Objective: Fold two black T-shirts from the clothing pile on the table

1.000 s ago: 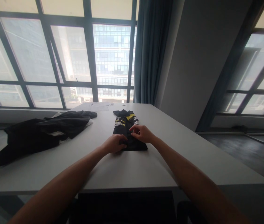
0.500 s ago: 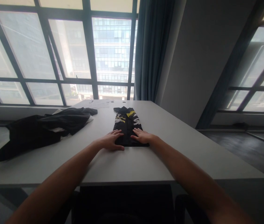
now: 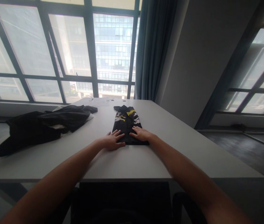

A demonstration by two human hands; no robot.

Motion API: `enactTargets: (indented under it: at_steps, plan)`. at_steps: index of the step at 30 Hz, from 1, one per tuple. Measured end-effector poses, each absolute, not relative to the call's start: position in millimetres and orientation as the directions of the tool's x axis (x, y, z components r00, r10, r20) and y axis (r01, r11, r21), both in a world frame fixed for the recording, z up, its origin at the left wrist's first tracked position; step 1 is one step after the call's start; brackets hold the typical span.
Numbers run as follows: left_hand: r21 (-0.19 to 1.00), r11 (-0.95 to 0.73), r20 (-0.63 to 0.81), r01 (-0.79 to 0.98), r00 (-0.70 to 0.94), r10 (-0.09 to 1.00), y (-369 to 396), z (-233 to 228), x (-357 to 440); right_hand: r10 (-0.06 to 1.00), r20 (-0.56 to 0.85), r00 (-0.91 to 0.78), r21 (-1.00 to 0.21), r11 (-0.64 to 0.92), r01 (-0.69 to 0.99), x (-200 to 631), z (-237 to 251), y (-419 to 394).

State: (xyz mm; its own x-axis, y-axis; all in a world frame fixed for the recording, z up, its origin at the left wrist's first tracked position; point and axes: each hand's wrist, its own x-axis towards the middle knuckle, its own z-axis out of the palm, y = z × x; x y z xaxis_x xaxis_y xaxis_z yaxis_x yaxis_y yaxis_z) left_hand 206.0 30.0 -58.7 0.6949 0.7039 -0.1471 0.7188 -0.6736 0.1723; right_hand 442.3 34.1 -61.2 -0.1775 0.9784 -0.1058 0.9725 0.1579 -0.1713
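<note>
A folded black shirt (image 3: pixel 126 126) with yellow and white markings lies flat on the white table (image 3: pixel 127 165), its collar at the far end. At its near left corner, my left hand (image 3: pixel 113 140) rests with fingers spread, partly on the cloth and partly on the tabletop. My right hand (image 3: pixel 141 133) lies on the shirt's near right side, fingers stretched out and touching the fabric. Neither hand grips anything. The parts of the cloth under my fingers are hidden.
A crumpled heap of dark clothing (image 3: pixel 43 124) lies on the table's left side. Sheets of paper (image 3: pixel 98 101) are at the far end. Beyond stand large windows and a blue curtain (image 3: pixel 152 49). Below the near edge is a dark chair (image 3: pixel 124 202).
Both hands stay on the shirt, with only a slight shift of the left fingers. The camera view has tilted a little.
</note>
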Motion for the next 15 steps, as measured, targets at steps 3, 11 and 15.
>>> enactTargets:
  at_steps: [3, 11, 15]
  plan:
    - [0.165, -0.68, -0.13, 0.714, 0.699, 0.703, 27.6, -58.0, 206.9, 0.973, -0.112, -0.2, -0.088, 0.19, 0.978, 437.0, -48.6, 22.7]
    - [0.279, -0.747, -0.082, 0.603, 0.79, 0.607, 40.4, -46.5, 187.9, 0.977, -0.078, -0.196, 0.109, 0.204, 0.973, 424.1, -15.8, -3.3]
    - [0.326, -0.798, -0.022, 0.507, 0.848, 0.53, 52.9, -42.3, 170.2, 0.969, -0.04, -0.243, -0.119, 0.237, 0.964, 452.5, -15.5, 4.1]
